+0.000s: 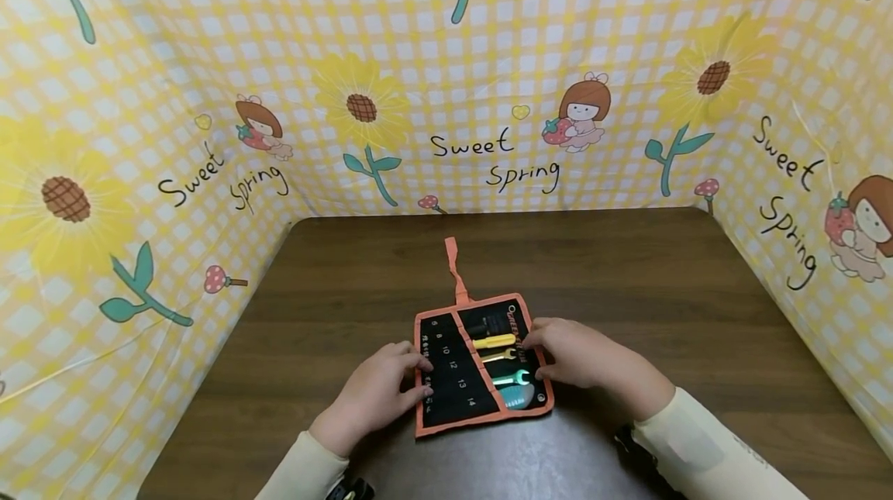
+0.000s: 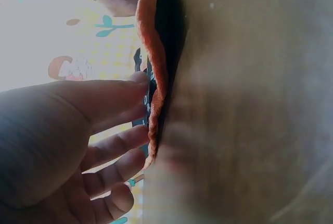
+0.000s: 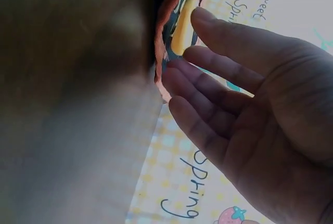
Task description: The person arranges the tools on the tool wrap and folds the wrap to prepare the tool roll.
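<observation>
A black tool roll (image 1: pixel 446 399) with orange edging lies unfolded on the table, its left part printed with numbers. Its right pocket holds a tool with a yellow handle (image 1: pixel 494 342), a gold-coloured wrench (image 1: pixel 498 356), a teal wrench (image 1: pixel 513 379) and a light blue rounded piece (image 1: pixel 518 397). My left hand (image 1: pixel 380 385) touches the roll's left edge, with the thumb and fingers apart. On the right edge rest the fingertips of my right hand (image 1: pixel 575 351), also loosely spread. In the right wrist view, the yellow handle (image 3: pixel 183 28) shows beside the right hand's thumb.
An orange strap (image 1: pixel 452 256) runs from the roll's far edge toward the back of the brown wooden table (image 1: pixel 335 275). A yellow checked cloth (image 1: pixel 391 27) with flowers and lettering rises behind the table and along both sides.
</observation>
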